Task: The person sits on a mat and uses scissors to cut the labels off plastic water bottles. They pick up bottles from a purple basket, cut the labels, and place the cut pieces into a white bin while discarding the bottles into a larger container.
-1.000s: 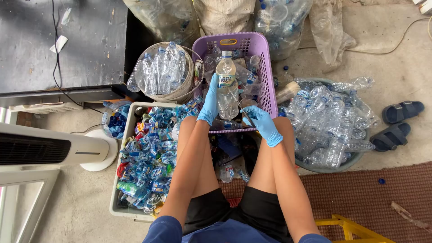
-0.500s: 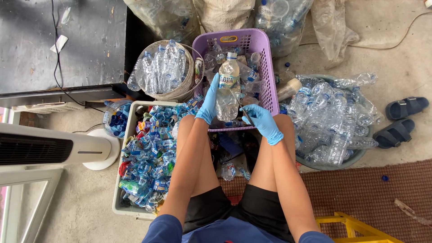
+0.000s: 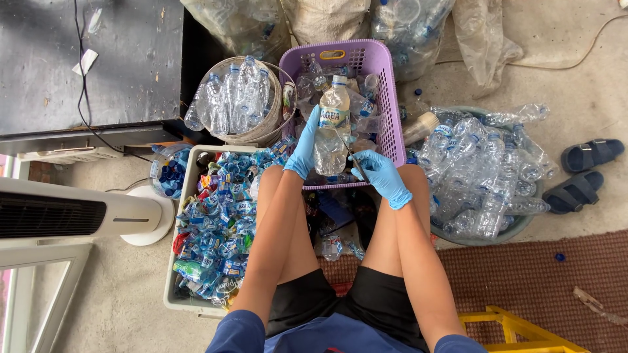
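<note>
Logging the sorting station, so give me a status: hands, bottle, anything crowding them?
Left hand grips clear plastic bottle. Right hand holds thin blade against it. Purple basket of bottles directly beneath.

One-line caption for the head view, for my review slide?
Gloved left hand holds a clear plastic bottle over a purple basket; right hand puts a thin blade to it.

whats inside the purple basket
Crushed clear plastic bottles fill the purple basket. The held bottle and left hand cover its middle, so its bottom is hidden.

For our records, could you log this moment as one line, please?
left hand: holds bottle | right hand: blade at bottle | over basket
</note>
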